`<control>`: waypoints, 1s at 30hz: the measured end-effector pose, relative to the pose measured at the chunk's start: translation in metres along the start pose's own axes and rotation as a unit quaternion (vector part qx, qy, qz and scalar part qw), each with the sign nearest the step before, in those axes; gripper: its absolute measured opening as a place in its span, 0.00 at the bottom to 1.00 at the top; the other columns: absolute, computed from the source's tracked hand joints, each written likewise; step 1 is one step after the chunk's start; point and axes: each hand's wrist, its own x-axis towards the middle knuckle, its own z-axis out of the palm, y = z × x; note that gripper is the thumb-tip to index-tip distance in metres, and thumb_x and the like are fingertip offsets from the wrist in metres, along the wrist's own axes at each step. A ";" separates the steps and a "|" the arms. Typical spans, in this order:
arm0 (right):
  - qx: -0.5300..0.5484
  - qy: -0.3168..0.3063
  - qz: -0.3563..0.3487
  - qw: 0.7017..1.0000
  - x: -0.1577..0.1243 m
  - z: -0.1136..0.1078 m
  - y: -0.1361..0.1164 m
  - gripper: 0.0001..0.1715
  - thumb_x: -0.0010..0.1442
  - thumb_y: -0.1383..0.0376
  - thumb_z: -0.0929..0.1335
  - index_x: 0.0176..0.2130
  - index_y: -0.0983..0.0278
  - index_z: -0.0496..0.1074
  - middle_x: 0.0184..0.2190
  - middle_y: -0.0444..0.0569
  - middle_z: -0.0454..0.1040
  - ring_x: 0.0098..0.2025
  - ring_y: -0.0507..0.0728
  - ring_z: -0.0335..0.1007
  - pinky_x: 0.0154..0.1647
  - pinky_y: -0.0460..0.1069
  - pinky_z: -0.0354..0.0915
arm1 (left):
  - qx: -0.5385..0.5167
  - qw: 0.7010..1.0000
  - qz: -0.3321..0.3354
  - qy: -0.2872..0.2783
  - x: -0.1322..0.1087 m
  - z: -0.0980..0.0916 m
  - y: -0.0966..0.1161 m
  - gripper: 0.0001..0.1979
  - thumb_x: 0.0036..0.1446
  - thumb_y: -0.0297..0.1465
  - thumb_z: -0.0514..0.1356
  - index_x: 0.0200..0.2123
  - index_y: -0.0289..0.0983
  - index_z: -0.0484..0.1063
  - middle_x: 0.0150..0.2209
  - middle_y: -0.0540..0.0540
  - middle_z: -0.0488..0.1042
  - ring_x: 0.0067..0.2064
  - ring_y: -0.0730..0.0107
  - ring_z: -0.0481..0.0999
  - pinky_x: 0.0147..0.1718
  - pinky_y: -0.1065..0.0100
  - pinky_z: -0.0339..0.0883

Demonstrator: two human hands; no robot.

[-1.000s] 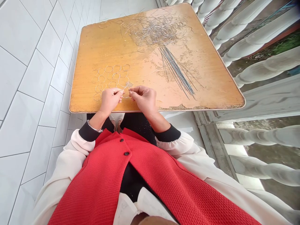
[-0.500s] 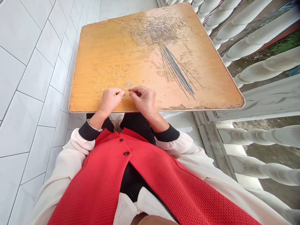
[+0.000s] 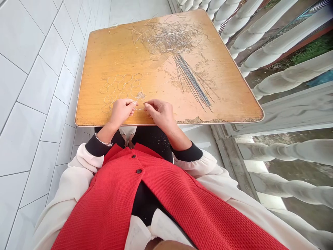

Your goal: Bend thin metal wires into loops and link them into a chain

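Observation:
Both hands meet over the near edge of the wooden table, fingertips a short gap apart. My left hand (image 3: 122,111) is closed in a pinch, and so is my right hand (image 3: 161,113). Between them shows a thin wire ring (image 3: 141,98), very fine and partly covered by the fingers. Just beyond the fingertips lies a small heap of tiny pieces (image 3: 141,94), too small to name. Several loose wire rings (image 3: 120,84) are spread on the tabletop beyond and left of my left hand.
A bundle of straight dark wires (image 3: 192,81) lies right of centre on the table (image 3: 111,52). Behind it is a tangled pile of curled wire (image 3: 177,36). A white tiled wall (image 3: 36,86) runs along the left, a white balustrade (image 3: 281,78) along the right.
The camera view has shifted slightly. My right fingertips have moved a little away from my left ones, and the right fingers look slightly more extended.

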 end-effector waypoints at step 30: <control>0.171 -0.071 0.163 0.969 0.004 0.001 -0.036 0.13 0.54 0.75 0.65 0.22 0.65 0.72 0.17 0.43 0.74 0.17 0.47 0.64 0.20 0.42 0.60 | -0.094 0.995 0.017 -0.007 0.003 -0.002 0.011 0.11 0.63 0.24 0.63 0.27 0.35 0.76 0.22 0.53 0.72 0.24 0.83 0.63 0.24 0.77 0.52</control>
